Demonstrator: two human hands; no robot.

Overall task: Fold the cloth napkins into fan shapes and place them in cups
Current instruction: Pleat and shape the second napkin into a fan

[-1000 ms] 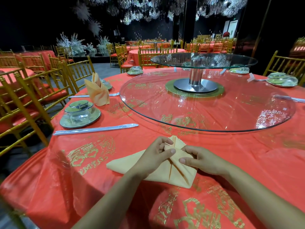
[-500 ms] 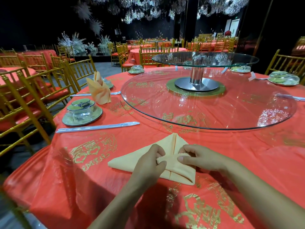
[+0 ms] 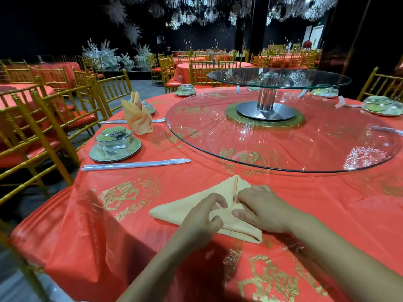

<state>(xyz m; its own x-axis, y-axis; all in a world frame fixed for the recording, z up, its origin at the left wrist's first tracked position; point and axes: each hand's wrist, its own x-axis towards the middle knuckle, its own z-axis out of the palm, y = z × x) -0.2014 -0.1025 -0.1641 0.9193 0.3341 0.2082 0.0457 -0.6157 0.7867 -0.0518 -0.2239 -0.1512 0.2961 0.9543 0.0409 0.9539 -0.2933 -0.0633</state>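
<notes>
Your peach cloth napkin (image 3: 187, 209) lies flat on the red-covered desk (image 3: 152, 247), near its front edge, folded to a point aimed at the glass turntable (image 3: 283, 136). Your left hand (image 3: 201, 219) has its grip closed, pinching a fold of the napkin between thumb and fingers. Your right hand (image 3: 261, 207) rests on the napkin beside the centre crease, grip narrow, thumb pressing the cloth. A finished folded napkin (image 3: 137, 115) stands upright at the far left, beside a covered glass bowl set (image 3: 114, 144) and wrapped chopsticks (image 3: 135, 164)
</notes>
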